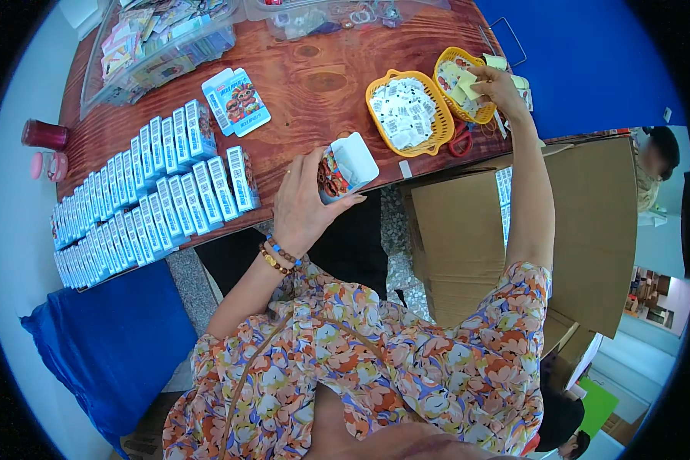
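Observation:
My left hand [303, 201] is wrapped round a small blue printed box [336, 175], whose white top flap stands open above the table's front edge. Over at the right, my right hand [498, 90] pinches a pale yellow paper slip [468, 83] above a small yellow basket [484, 115]. Cards or slips with red and yellow print lie in that basket. Beside it, nearer the middle, a larger yellow basket [378, 132] is heaped with small white printed packets [410, 111]. A flattened blue box [236, 100] lies on the table to the left.
Two long rows of upright blue boxes [161, 207] line the left table edge. Clear bins [130, 80] stand at the back. Red-handled scissors [460, 140] lie by the baskets. An open cardboard carton [460, 245] stands at the right front. Other people [652, 165] are at far right.

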A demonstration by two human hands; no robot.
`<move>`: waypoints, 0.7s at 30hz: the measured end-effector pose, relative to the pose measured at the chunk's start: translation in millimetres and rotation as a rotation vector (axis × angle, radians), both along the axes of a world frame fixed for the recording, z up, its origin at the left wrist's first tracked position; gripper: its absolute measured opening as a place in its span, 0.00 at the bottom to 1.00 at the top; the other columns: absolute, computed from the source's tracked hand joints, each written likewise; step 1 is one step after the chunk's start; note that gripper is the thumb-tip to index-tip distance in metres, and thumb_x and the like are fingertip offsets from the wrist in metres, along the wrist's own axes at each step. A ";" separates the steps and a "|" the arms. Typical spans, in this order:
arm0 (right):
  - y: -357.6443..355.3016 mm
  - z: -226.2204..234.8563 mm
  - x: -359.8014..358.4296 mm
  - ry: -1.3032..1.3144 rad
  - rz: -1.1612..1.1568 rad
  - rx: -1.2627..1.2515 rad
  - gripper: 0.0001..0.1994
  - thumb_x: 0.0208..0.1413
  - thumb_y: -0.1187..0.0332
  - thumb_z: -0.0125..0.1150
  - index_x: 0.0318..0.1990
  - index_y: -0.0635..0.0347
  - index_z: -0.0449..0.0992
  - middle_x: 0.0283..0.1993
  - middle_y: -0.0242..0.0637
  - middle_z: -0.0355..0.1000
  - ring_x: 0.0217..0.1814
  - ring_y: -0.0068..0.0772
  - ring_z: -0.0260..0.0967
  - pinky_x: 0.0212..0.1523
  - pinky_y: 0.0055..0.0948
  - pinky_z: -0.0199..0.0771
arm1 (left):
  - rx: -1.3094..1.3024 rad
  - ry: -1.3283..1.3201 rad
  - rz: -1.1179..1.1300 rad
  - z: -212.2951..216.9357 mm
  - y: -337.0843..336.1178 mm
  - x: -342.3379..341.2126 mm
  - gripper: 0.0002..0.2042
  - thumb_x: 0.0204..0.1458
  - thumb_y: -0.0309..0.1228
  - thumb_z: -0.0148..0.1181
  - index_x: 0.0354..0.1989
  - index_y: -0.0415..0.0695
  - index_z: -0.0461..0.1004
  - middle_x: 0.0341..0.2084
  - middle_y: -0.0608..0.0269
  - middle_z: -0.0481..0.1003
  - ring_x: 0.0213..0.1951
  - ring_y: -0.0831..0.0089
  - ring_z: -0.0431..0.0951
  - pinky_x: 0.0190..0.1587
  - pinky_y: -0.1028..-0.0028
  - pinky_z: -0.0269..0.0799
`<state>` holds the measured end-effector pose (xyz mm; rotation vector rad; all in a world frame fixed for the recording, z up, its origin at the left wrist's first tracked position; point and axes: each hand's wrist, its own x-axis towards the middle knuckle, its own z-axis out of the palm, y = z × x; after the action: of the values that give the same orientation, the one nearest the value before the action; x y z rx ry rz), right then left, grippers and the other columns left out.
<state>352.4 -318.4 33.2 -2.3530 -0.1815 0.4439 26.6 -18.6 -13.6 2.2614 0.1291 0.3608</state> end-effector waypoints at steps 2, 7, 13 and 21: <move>-1.9 -0.7 -3.1 -0.116 -0.011 -0.092 0.21 0.54 0.76 0.62 0.57 0.65 0.74 0.43 0.35 0.75 0.38 0.22 0.74 0.29 0.22 0.78 | -0.001 0.010 -0.011 -0.4 -0.5 1.5 0.43 0.37 0.49 0.76 0.60 0.38 0.64 0.46 0.49 0.70 0.48 0.51 0.74 0.48 0.59 0.73; 34.6 15.9 -39.3 -0.442 -0.005 -0.066 0.20 0.56 0.76 0.61 0.57 0.66 0.73 0.51 0.40 0.75 0.40 0.27 0.77 0.31 0.23 0.79 | 0.069 -0.045 0.053 -4.3 0.9 3.8 0.41 0.36 0.48 0.76 0.57 0.39 0.65 0.44 0.50 0.70 0.46 0.51 0.74 0.45 0.58 0.72; 131.8 53.8 -185.4 -0.026 0.206 0.340 0.09 0.57 0.76 0.62 0.46 0.63 0.78 0.40 0.32 0.77 0.30 0.18 0.73 0.28 0.18 0.73 | 0.139 -0.039 0.087 -2.5 -2.4 11.0 0.39 0.35 0.46 0.77 0.55 0.43 0.66 0.39 0.56 0.68 0.43 0.55 0.74 0.42 0.58 0.73; 168.0 38.2 -225.5 -0.588 0.523 0.054 0.07 0.58 0.77 0.61 0.44 0.67 0.77 0.37 0.44 0.77 0.36 0.42 0.78 0.38 0.32 0.77 | 0.120 0.007 0.129 -1.9 0.3 4.7 0.38 0.34 0.46 0.78 0.54 0.43 0.66 0.40 0.54 0.69 0.42 0.54 0.75 0.40 0.58 0.74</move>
<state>126.9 -150.4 71.4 -2.3042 -1.0810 -0.0330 31.4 -18.2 -15.5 2.3788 0.2649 0.4392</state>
